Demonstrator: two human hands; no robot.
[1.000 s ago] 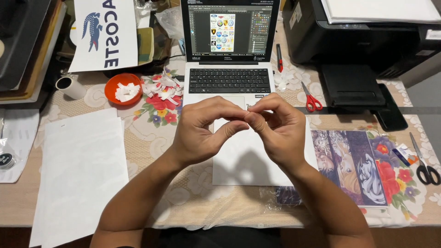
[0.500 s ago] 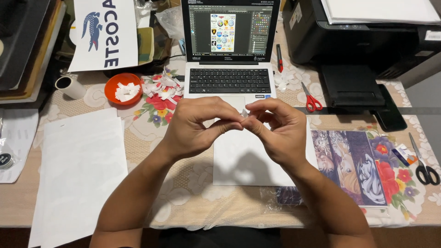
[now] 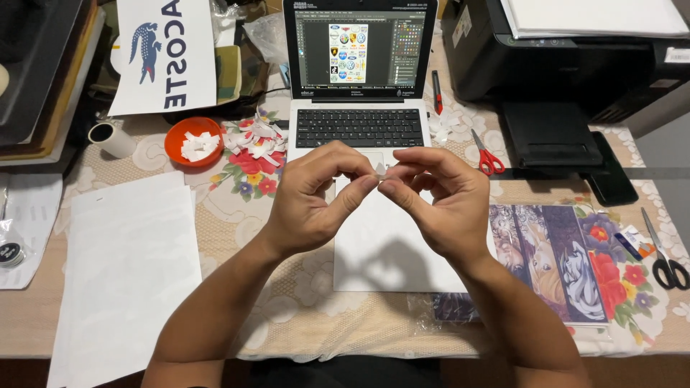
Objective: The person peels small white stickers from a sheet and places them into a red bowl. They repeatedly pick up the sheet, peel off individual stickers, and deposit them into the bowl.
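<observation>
Held thing: a tiny pale scrap of paper or sticker (image 3: 381, 171), pinched between the fingertips of both hands, above the near edge of the laptop; too small to tell more.
Left hand (image 3: 316, 197): fingers curled in, thumb and forefinger closed on the scrap's left side.
Right hand (image 3: 438, 197): thumb and forefinger closed on the scrap's right side, touching the left fingertips.
Change: over the last second both hands have stayed together at the same spot, the fingertips shifting only slightly; the fiddling with the scrap looks to be still under way.
Below the hands: a white rectangular paper sheet (image 3: 392, 251) lying flat, bare around the hands' shadow.
Far side: an open silver laptop (image 3: 359, 129) just behind the hands.
Left: a round orange bowl of white paper bits (image 3: 192, 141), with loose cut scraps just beside it; large white sheets (image 3: 129, 266) reach the table's near edge.
Right: small red-handled scissors (image 3: 489, 158), a black printer (image 3: 560, 65), printed picture strips (image 3: 546, 251), and black-handled scissors (image 3: 668, 266) near the right edge.
</observation>
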